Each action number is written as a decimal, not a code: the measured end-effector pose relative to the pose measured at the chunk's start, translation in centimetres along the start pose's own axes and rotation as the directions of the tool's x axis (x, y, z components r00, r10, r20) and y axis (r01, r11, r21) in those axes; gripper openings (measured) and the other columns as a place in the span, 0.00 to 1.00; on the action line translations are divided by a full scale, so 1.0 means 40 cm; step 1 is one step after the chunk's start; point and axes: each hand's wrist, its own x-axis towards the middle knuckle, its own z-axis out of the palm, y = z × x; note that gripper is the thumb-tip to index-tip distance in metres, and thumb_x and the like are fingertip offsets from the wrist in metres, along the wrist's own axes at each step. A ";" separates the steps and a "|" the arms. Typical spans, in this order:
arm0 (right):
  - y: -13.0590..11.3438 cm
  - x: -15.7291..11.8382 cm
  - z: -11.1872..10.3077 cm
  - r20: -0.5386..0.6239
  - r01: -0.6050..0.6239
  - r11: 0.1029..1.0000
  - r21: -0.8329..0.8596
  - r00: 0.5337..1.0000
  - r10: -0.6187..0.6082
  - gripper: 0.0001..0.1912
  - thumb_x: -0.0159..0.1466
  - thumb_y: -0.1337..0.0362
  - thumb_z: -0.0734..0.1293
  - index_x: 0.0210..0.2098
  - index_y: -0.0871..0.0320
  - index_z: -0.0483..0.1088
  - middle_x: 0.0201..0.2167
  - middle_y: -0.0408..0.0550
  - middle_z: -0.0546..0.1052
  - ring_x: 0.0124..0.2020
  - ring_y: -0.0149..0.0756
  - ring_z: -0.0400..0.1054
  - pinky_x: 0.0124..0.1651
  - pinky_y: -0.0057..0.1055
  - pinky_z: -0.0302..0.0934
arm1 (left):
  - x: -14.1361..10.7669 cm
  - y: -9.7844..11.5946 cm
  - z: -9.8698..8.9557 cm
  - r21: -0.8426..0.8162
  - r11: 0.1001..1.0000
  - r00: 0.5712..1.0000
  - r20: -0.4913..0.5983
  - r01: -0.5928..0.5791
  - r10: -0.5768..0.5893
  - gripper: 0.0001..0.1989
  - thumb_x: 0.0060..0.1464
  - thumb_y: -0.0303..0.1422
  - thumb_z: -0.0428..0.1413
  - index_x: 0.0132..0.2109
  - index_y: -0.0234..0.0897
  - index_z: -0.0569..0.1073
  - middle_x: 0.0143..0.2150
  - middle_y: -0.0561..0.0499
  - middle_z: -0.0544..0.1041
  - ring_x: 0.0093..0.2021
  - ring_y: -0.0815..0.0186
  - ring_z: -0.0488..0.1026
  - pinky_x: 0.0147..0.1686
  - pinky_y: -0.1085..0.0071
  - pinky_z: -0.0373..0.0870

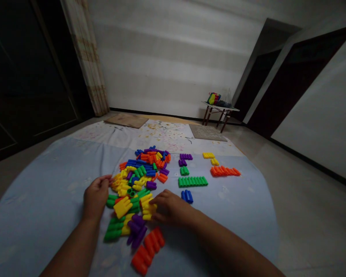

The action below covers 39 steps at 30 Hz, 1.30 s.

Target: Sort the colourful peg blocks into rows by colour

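Observation:
A heap of plastic toy blocks made of joined tubes (138,163), in several colours, lies on the cloth in front of me. My left hand (95,197) is at the heap's left edge, thumb and fingers closed against the yellow blocks (121,184); what they pinch is hidden. On the right, my right hand (173,207) has its fingers closed on the right side of a yellow ridged block (147,207). Between my hands sits another yellow block (122,207). Nearer to me are a green block (113,229), purple blocks (137,230) and orange-red blocks (148,250).
Right of the heap lie separate purple (186,157), green (193,181), blue (187,196), yellow (208,155) and orange-red (225,171) blocks. A pale blue cloth (233,223) covers the round table. Two flat mats (127,119) lie at its far side. Beyond stands a small table (220,107) with bags.

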 end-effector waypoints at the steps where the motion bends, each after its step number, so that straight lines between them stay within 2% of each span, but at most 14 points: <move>1: -0.002 0.000 0.008 0.013 -0.016 1.000 0.001 1.000 0.016 0.22 0.55 0.62 0.67 0.49 0.57 0.67 0.45 0.52 0.72 0.47 0.38 0.64 0.49 0.33 0.60 | -0.002 0.004 -0.001 0.003 1.000 1.000 -0.003 -0.004 0.004 0.16 0.44 0.37 0.49 0.39 0.37 0.73 0.33 0.50 0.77 0.38 0.61 0.75 0.42 0.66 0.71; 4: 0.000 -0.005 0.020 0.022 -0.061 0.998 0.008 0.998 0.061 0.24 0.54 0.62 0.69 0.51 0.55 0.66 0.45 0.51 0.70 0.45 0.37 0.66 0.47 0.31 0.61 | -0.007 0.010 -0.002 0.022 1.000 1.000 -0.006 -0.020 0.020 0.16 0.44 0.37 0.48 0.39 0.37 0.73 0.33 0.50 0.77 0.37 0.61 0.75 0.41 0.66 0.71; 7: 0.008 -0.013 0.012 0.012 -0.105 0.994 0.021 0.994 0.105 0.22 0.55 0.62 0.68 0.49 0.54 0.67 0.41 0.48 0.71 0.39 0.34 0.67 0.43 0.28 0.62 | -0.006 0.007 0.000 0.020 0.999 1.000 -0.008 -0.025 0.025 0.16 0.44 0.37 0.48 0.39 0.37 0.73 0.32 0.50 0.77 0.37 0.61 0.75 0.41 0.66 0.71; 12: 0.033 -0.028 -0.020 -0.094 -0.214 0.976 0.045 0.971 0.218 0.16 0.58 0.64 0.64 0.46 0.56 0.69 0.36 0.46 0.73 0.30 0.29 0.66 0.36 0.27 0.61 | 0.004 -0.010 0.003 -0.021 1.000 1.000 0.011 -0.017 0.017 0.16 0.45 0.38 0.49 0.40 0.37 0.72 0.34 0.49 0.76 0.38 0.61 0.75 0.41 0.66 0.71; 15: 0.049 -0.032 -0.024 -0.162 -0.269 0.963 0.001 0.950 0.265 0.16 0.58 0.63 0.64 0.47 0.56 0.68 0.36 0.47 0.73 0.31 0.31 0.66 0.38 0.29 0.61 | 0.009 -0.019 0.002 -0.020 1.000 1.000 0.014 -0.011 0.012 0.16 0.45 0.38 0.49 0.40 0.38 0.72 0.34 0.50 0.76 0.38 0.62 0.75 0.40 0.67 0.71; 18: 0.058 -0.034 -0.017 -0.231 -0.285 0.955 -0.087 0.938 0.259 0.17 0.58 0.64 0.65 0.47 0.55 0.68 0.39 0.50 0.72 0.38 0.36 0.66 0.40 0.32 0.61 | 0.011 -0.020 0.000 -0.012 1.000 1.000 0.013 -0.008 0.008 0.16 0.45 0.39 0.49 0.41 0.38 0.73 0.34 0.50 0.77 0.38 0.61 0.74 0.40 0.67 0.70; 20: 0.058 -0.035 -0.012 -0.246 -0.267 0.953 -0.140 0.942 0.228 0.17 0.58 0.64 0.65 0.48 0.54 0.67 0.40 0.51 0.71 0.41 0.38 0.65 0.41 0.33 0.61 | 0.009 -0.016 -0.001 -0.005 1.000 1.000 0.011 -0.002 0.002 0.17 0.45 0.39 0.49 0.41 0.38 0.73 0.34 0.50 0.77 0.38 0.61 0.74 0.41 0.66 0.70; 22: 0.054 -0.037 -0.011 -0.196 -0.206 0.967 -0.148 0.965 0.175 0.19 0.57 0.63 0.65 0.49 0.54 0.67 0.41 0.51 0.70 0.42 0.38 0.65 0.42 0.33 0.61 | 0.007 -0.011 0.000 -0.008 1.000 1.000 0.009 0.009 -0.009 0.17 0.45 0.39 0.49 0.40 0.38 0.73 0.33 0.50 0.76 0.38 0.61 0.74 0.41 0.66 0.70; 25: 0.047 -0.042 -0.020 -0.083 -0.108 0.992 -0.063 0.991 0.103 0.19 0.57 0.60 0.66 0.48 0.53 0.67 0.41 0.49 0.70 0.39 0.34 0.66 0.41 0.30 0.62 | 0.002 -0.004 0.001 -0.018 1.000 1.000 0.004 0.012 -0.012 0.16 0.44 0.38 0.49 0.39 0.37 0.72 0.33 0.50 0.76 0.37 0.61 0.75 0.40 0.67 0.71; 28: 0.045 -0.047 -0.037 -0.090 -0.095 0.995 0.005 0.991 0.095 0.18 0.58 0.61 0.64 0.48 0.55 0.68 0.40 0.49 0.70 0.39 0.32 0.66 0.43 0.29 0.61 | -0.003 0.004 -0.001 -0.018 1.000 1.000 0.003 0.000 0.000 0.17 0.44 0.38 0.49 0.40 0.36 0.72 0.33 0.49 0.76 0.37 0.61 0.74 0.41 0.66 0.71; 31: 0.050 -0.051 -0.048 -0.095 -0.032 0.999 -0.005 0.995 0.031 0.22 0.56 0.65 0.65 0.51 0.56 0.65 0.47 0.51 0.69 0.47 0.35 0.63 0.50 0.31 0.58 | -0.006 0.017 -0.009 0.042 0.999 0.999 0.029 0.031 -0.032 0.19 0.45 0.38 0.48 0.43 0.35 0.72 0.35 0.48 0.77 0.39 0.61 0.74 0.42 0.66 0.70; 34: 0.056 -0.050 -0.041 -0.012 0.032 0.998 -0.061 0.999 -0.033 0.27 0.54 0.66 0.65 0.54 0.55 0.63 0.53 0.51 0.66 0.53 0.37 0.60 0.54 0.34 0.55 | -0.005 0.030 -0.015 0.114 0.991 0.995 0.052 0.076 -0.083 0.20 0.46 0.39 0.47 0.45 0.35 0.72 0.38 0.47 0.77 0.42 0.60 0.74 0.43 0.67 0.69; 36: 0.060 -0.047 -0.030 0.031 0.044 0.994 -0.097 0.999 -0.041 0.24 0.56 0.66 0.64 0.53 0.54 0.64 0.54 0.49 0.67 0.52 0.37 0.61 0.53 0.33 0.55 | -0.002 0.033 -0.016 0.129 0.988 0.995 0.054 0.080 -0.088 0.20 0.46 0.39 0.47 0.45 0.36 0.72 0.38 0.47 0.77 0.42 0.60 0.74 0.44 0.68 0.68; 39: 0.066 -0.042 -0.017 0.033 0.044 0.990 -0.135 0.999 -0.040 0.20 0.59 0.64 0.62 0.51 0.54 0.66 0.51 0.47 0.70 0.49 0.36 0.63 0.51 0.32 0.56 | 0.006 0.020 -0.016 0.158 0.986 0.997 0.045 0.059 -0.067 0.19 0.46 0.40 0.47 0.43 0.38 0.72 0.38 0.49 0.77 0.42 0.61 0.74 0.44 0.68 0.68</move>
